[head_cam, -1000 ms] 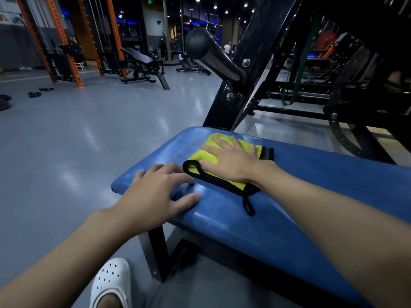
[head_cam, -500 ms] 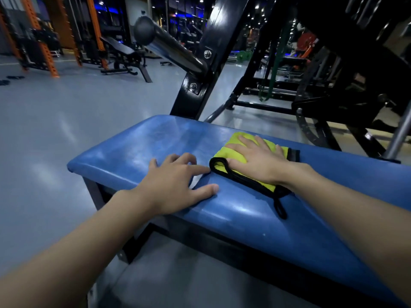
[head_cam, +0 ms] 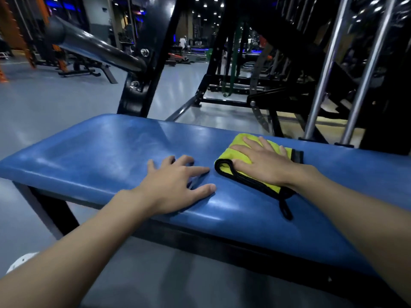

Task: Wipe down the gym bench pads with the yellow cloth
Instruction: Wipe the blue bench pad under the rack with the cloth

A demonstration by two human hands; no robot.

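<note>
- This is a big, dim gym with a shiny grey floor (head_cam: 55, 107) far past my hands.
- A tall black machine frame (head_cam: 155, 52) stands beyond my fingertips, on the far side of the pad. Two silver bars (head_cam: 329, 63) rise past my right hand.
- The long blue bench pad (head_cam: 100, 152) lies under both my hands. It looks smooth and a bit shiny, so I think a cloth will slide on it easily.
- My left hand (head_cam: 175, 187) rests on the bare pad with fingers spread. It holds nothing.
- My right hand (head_cam: 264, 165) lies flat on the yellow cloth (head_cam: 242, 145). The fingers are straight and spread, pressing down, not gripping.
- The cloth is folded under my right palm, near my left fingertips but not touching them. It looks soft, light and floppy. I think it would bunch up if pushed from one edge, so a flat palm on the middle is best.
- A small black loop (head_cam: 285, 210) sticks out from the cloth corner by my right wrist. I could pinch it to lift the cloth.
</note>
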